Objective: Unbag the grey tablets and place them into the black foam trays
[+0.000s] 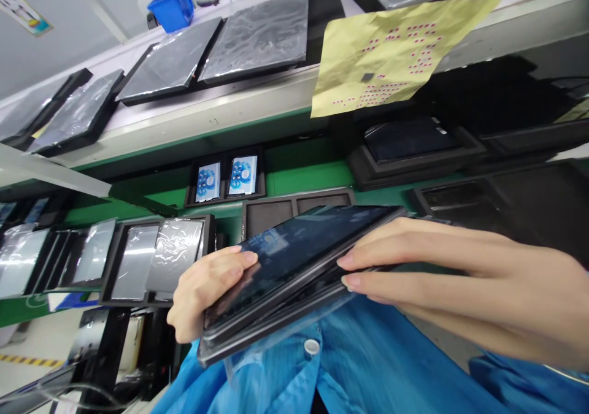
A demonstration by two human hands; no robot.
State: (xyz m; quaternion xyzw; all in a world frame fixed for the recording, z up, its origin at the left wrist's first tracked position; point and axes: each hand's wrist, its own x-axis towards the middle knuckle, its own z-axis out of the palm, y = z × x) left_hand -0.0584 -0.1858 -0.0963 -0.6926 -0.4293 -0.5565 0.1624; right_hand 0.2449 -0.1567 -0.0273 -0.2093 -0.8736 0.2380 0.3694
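A dark tablet (304,242) with a glossy screen lies tilted on top of a second dark slab, close to my chest, with clear film hanging below it. My left hand (205,291) grips the stack at its near left corner, thumb laid over the screen's edge. My right hand (442,273) comes in from the right, fingers stretched along the stack's right edge, fingertips pressed on the seam between the two slabs. Both sleeves are blue.
A green conveyor belt (304,178) carries black trays, one with two lit small screens (225,178). Trays with film-covered panels (156,257) sit at left. Wrapped panels (257,34) rest on the upper shelf beside a blue bin (172,9). A yellow sheet (396,46) hangs from the shelf.
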